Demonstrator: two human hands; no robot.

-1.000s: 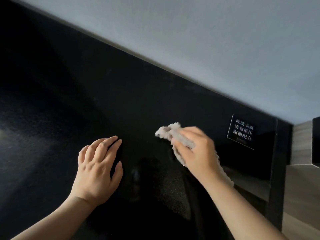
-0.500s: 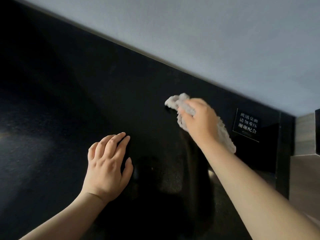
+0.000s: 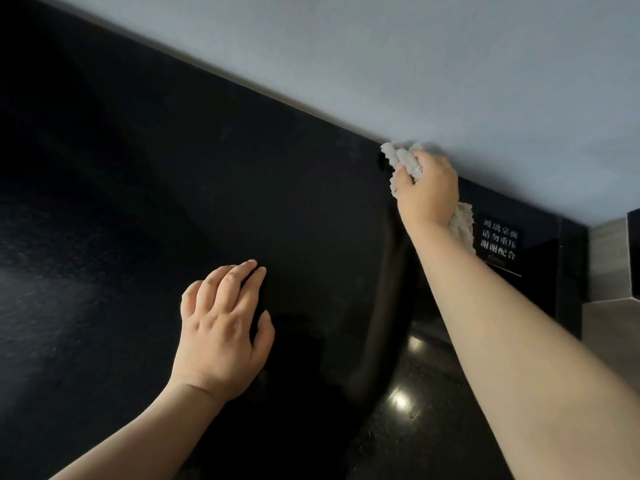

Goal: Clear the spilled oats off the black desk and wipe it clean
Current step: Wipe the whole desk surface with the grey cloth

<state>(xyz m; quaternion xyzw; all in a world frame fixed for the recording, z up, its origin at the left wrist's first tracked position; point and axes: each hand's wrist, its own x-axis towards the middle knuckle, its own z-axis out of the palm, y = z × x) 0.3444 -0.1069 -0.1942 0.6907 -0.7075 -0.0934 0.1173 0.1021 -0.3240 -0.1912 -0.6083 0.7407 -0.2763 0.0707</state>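
Observation:
The glossy black desk (image 3: 173, 202) fills most of the view. My right hand (image 3: 427, 194) is stretched out to the desk's far edge, where it meets the wall, and is shut on a crumpled pale cloth (image 3: 403, 159). One end of the cloth sticks out past my fingers and the other hangs below my wrist. My left hand (image 3: 221, 327) lies flat on the desk nearer to me, fingers slightly apart, holding nothing. I see no oats on the visible surface.
A grey wall (image 3: 415, 64) runs along the desk's far edge. A small black sign with white characters (image 3: 500, 242) lies at the desk's far right corner. Past the desk's right edge is a wooden-looking surface (image 3: 609, 265).
My right hand has slid the cloth away from me and rightward, from mid-desk to the far edge by the wall. My left hand has stayed flat on the desk.

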